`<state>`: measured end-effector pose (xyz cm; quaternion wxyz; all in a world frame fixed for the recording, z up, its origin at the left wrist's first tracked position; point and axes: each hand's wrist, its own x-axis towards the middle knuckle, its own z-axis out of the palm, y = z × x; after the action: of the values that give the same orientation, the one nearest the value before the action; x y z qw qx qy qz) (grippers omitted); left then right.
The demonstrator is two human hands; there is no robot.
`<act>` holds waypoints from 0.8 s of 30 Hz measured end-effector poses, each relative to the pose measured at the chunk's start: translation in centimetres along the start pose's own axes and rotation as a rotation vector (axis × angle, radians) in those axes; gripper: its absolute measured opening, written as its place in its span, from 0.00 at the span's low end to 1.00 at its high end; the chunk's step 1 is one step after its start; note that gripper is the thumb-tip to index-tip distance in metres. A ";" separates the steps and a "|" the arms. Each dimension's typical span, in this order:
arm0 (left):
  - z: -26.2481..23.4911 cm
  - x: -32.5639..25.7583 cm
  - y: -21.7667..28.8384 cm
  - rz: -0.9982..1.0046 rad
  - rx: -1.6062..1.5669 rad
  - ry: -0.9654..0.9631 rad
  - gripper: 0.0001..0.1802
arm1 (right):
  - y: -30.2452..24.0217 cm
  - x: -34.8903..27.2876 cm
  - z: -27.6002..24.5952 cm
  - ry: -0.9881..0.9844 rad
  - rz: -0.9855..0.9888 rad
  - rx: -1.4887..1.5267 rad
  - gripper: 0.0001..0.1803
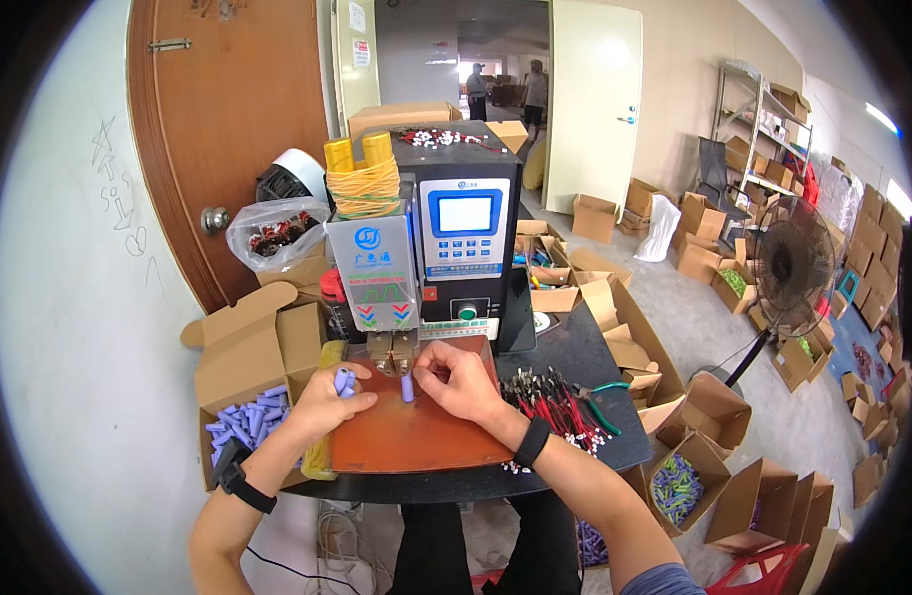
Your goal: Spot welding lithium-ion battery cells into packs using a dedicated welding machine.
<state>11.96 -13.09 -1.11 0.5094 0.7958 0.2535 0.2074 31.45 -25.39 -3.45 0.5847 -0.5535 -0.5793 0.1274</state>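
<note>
Purple cell (407,387) held upright in right hand (463,380) grip, pinched at fingertips, long axis vertical, top end directly below welder electrodes (393,352). Cell stood on brown pad (416,436) on tabletop (575,357). Left hand (329,402) clenched around several spare purple cells (344,381), just left of held cell. Right hand nearer to electrodes. Box of purple cells (245,416) left of pad; red-wired leads (560,402) right of it.

Head-worn fisheye, downward over workbench (575,357)
</note>
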 end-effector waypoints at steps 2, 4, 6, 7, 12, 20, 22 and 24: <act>0.0 -0.1 -0.1 -0.129 -0.309 0.019 0.19 | 0.1 0.0 -0.1 -0.013 0.001 -0.031 0.05; 0.2 0.1 -0.3 -0.104 -0.385 0.011 0.20 | 0.2 0.1 -0.1 0.010 -0.018 -0.022 0.06; 0.5 0.2 -0.1 -0.077 -0.460 0.004 0.21 | 0.1 0.2 0.1 0.035 -0.037 -0.013 0.06; 0.7 0.2 0.1 -0.051 -0.415 -0.017 0.20 | -0.1 0.2 0.1 0.039 -0.041 -0.023 0.06; 1.5 0.9 1.1 0.027 -0.321 -0.066 0.15 | 0.5 0.2 0.1 0.044 -0.043 -0.019 0.07; 1.6 1.8 0.2 0.142 -0.051 -0.047 0.10 | -0.1 0.3 0.0 0.099 -0.029 -0.100 0.06; 1.5 2.5 -0.2 0.140 -0.072 -0.082 0.10 | -0.1 0.2 0.0 0.112 -0.016 -0.091 0.06; 1.5 2.9 -0.9 0.143 -0.091 -0.112 0.10 | 0.0 0.3 0.1 0.166 0.000 -0.024 0.05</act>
<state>14.93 -12.05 -2.33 0.5423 0.7982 0.1574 0.2098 31.43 -25.07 -3.35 0.6240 -0.5689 -0.5305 0.0742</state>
